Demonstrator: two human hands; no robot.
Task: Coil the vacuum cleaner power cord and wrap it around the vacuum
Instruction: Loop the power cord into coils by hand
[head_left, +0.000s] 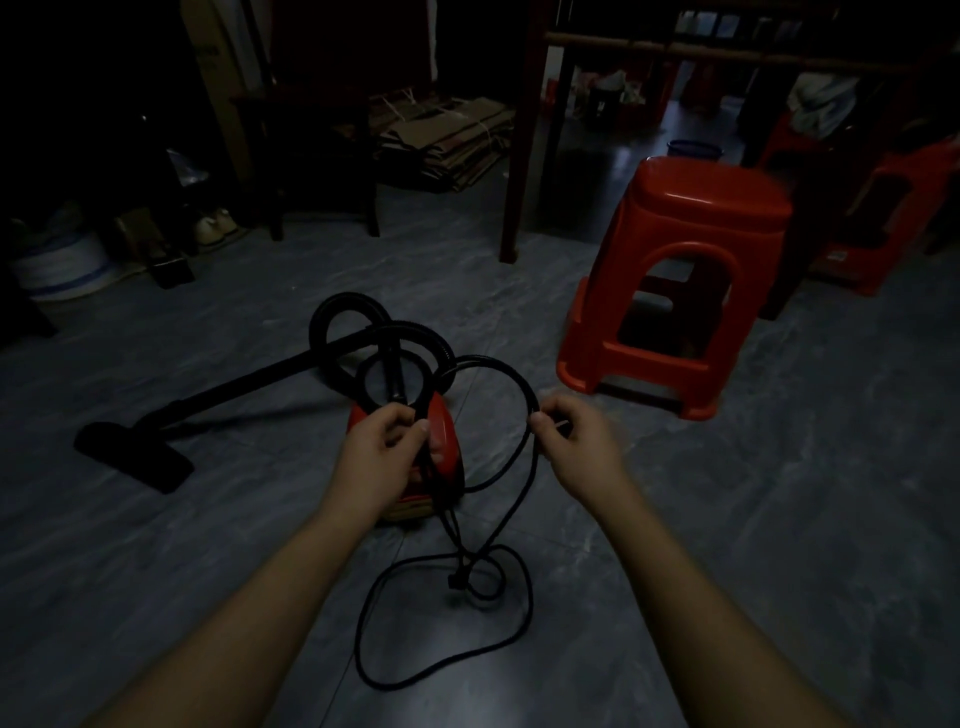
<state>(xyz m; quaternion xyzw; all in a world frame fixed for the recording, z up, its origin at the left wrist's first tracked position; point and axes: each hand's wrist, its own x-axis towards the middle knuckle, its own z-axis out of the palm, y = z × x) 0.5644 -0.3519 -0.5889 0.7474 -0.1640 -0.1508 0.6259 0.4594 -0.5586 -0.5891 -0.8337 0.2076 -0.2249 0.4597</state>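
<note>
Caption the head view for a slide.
Both hands, left and right, hold a cord loop above the red vacuum.

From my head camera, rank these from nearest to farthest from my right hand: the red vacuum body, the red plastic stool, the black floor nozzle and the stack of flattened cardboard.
1. Red vacuum body, just left of the right hand.
2. Red plastic stool, ahead and to the right.
3. Black floor nozzle, far left on the floor.
4. Stack of flattened cardboard, at the back by the furniture.

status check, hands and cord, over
Left hand and right hand both pinching power cord. Slack loose on floor. Red stool nearby, clear of cord.
</note>
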